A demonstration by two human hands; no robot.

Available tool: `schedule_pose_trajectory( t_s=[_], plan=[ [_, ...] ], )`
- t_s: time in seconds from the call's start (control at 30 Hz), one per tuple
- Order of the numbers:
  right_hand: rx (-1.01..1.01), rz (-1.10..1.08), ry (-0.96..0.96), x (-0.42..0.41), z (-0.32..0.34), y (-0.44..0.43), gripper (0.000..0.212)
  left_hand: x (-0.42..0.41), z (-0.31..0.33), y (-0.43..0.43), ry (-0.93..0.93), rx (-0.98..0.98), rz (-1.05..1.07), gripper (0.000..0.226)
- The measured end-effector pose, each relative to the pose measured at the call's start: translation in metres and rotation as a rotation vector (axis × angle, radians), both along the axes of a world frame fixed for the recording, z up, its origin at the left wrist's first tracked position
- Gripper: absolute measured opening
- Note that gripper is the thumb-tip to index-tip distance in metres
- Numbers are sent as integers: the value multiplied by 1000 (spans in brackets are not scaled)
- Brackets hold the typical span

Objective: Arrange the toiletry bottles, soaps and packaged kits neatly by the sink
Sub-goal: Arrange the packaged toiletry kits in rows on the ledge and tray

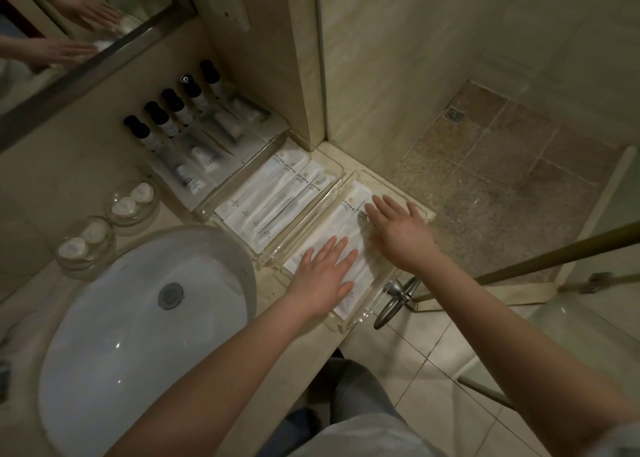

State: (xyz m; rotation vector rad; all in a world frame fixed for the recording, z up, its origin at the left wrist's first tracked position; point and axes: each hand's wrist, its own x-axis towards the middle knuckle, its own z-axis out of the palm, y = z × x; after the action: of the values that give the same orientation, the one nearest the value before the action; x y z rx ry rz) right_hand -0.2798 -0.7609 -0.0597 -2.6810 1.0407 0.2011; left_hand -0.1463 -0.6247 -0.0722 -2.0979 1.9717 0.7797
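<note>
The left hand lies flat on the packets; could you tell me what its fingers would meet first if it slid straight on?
Probably the right hand: the left hand points up-right along the white packets, and the right hand rests just ahead.

The picture is dim, with a yellow-green cast. Soft light falls from above, so shadows are weak. The sink (114, 335) bowl carries small glints. The wide lens bends straight lines near the edges. The forearms at the bottom are blurred, as is the mirror (69, 34) at upper left.
</note>
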Motion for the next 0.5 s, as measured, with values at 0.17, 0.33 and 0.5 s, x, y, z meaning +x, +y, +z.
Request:
schedule_pose_trajectory(
  t_s=[0.17,0.33,0.5],
  plan=[
    [39,53,187,4,-9,2,56,5,-2,5,-61,68,67,62],
    [46,29,151,6,-2,6,57,8,3,7,-23,63,87,59],
    [25,47,33,28,10,9,60,26,17,17,5,-71,208,57]
  ],
)
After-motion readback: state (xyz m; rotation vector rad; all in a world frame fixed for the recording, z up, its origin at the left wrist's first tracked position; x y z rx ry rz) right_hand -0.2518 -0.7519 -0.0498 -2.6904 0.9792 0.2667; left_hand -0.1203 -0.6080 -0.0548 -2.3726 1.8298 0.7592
